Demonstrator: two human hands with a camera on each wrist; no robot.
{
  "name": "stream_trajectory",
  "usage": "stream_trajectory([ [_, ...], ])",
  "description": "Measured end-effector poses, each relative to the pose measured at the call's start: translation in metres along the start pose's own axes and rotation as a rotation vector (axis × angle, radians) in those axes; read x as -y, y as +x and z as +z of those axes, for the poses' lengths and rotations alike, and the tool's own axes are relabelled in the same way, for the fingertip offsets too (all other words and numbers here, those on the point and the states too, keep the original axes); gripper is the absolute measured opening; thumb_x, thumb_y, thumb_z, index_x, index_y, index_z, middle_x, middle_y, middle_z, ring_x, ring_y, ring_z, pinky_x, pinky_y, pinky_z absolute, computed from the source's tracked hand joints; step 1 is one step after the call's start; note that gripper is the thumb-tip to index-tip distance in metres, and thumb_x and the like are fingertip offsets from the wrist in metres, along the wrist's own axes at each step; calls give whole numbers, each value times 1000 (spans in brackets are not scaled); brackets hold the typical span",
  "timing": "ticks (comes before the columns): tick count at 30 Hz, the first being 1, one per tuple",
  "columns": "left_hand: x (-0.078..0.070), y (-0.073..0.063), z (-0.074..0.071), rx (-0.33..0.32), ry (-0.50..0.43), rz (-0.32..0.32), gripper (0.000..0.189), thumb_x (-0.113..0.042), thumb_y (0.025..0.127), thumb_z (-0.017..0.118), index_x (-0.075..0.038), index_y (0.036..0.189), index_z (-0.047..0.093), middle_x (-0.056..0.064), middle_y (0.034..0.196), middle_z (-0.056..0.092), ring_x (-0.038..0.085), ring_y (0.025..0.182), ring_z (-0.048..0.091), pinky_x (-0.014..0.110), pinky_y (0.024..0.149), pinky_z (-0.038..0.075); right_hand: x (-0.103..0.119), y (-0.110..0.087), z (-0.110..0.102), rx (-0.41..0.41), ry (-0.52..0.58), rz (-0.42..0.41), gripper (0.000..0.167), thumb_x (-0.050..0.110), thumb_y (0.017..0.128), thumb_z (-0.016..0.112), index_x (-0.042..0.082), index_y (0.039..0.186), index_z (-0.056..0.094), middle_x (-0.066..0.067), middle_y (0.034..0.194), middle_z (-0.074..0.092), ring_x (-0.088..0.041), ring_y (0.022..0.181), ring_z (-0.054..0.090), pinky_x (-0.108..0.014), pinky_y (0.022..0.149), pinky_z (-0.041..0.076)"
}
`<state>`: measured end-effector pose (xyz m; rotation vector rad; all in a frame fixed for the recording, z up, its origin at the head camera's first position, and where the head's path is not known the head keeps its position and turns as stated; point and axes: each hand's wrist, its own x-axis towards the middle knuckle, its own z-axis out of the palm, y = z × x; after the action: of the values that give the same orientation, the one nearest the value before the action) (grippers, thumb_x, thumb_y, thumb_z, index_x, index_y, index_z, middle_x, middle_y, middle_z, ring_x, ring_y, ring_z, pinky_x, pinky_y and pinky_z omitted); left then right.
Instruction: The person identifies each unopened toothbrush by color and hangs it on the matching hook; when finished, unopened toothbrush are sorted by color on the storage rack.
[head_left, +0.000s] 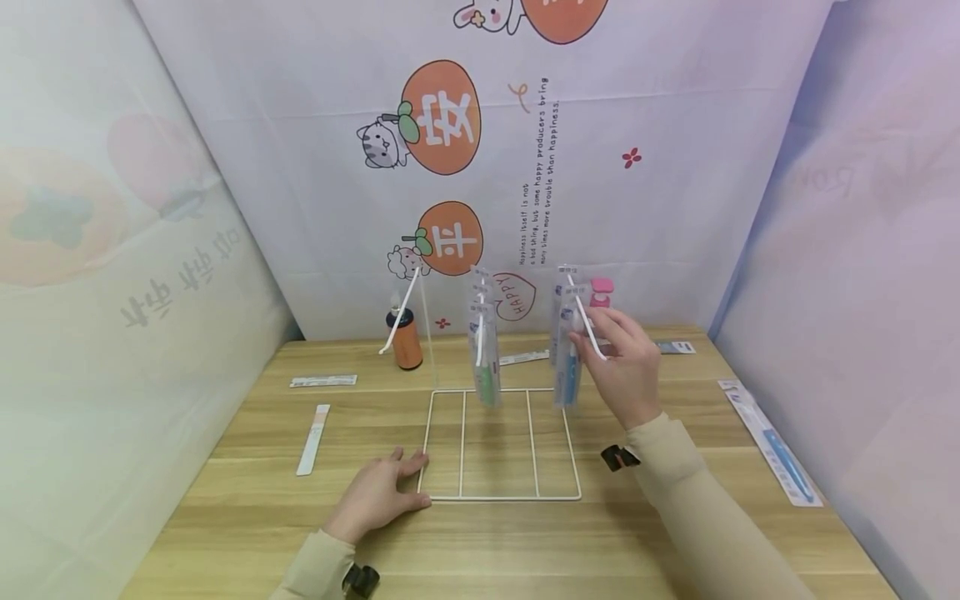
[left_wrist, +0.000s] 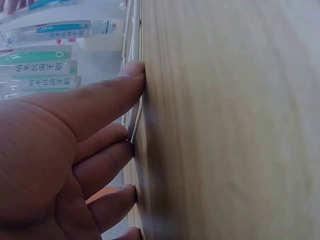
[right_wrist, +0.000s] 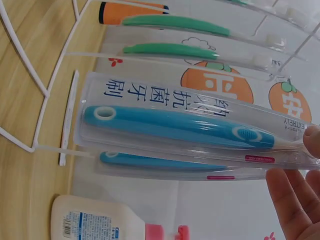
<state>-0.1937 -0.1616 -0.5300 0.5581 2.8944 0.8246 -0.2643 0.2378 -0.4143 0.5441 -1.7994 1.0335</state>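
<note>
My right hand (head_left: 626, 371) pinches the upper part of a packaged blue toothbrush (right_wrist: 175, 125) between thumb and fingers, at the right hook (head_left: 588, 325) of a white wire rack (head_left: 517, 499). Just behind it in the right wrist view hangs a second packaged blue toothbrush (right_wrist: 150, 160). Several packaged green toothbrushes (head_left: 486, 383) hang from the middle hook, while the left hook (head_left: 401, 312) is bare. With thumb and fingertips spread, my left hand (head_left: 378, 496) touches the front left corner of the rack's base; the left wrist view shows the thumb against the wire (left_wrist: 135, 45).
Behind the rack stand an orange bottle (head_left: 407, 346) with a dark top and a white bottle (right_wrist: 95, 220) with a pink pump. A packaged blue toothbrush (head_left: 776, 446) lies at the table's right. Slim packs (head_left: 312, 440) lie at left and at the back. Printed cloth (head_left: 315, 192) surrounds the table.
</note>
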Motion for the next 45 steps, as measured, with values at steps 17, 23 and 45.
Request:
stream_trajectory([
  [17,-2,-2,-2,6,-5,14,71,-39,86,92,-7,145,69,23,152,59,54,143,50,70,113,43,-14,8,9,-5,-8,6,42,1,89,88,3,130,77,-17,122,72,-31,95,75,-9,70,56],
  [23,-3,-3,-2,10,-11,3,70,-38,86,92,-7,145,69,23,153,59,54,144,49,70,113,42,-14,8,11,-22,7,15,44,-2,86,90,3,129,77,-17,123,72,-34,95,76,-8,71,56],
  [45,-1,-1,1,-6,9,-8,69,-39,86,91,-10,145,70,28,153,57,54,143,51,69,115,42,-17,5,8,-12,15,9,47,-4,88,88,6,132,77,-15,127,72,-33,100,77,-12,74,58],
])
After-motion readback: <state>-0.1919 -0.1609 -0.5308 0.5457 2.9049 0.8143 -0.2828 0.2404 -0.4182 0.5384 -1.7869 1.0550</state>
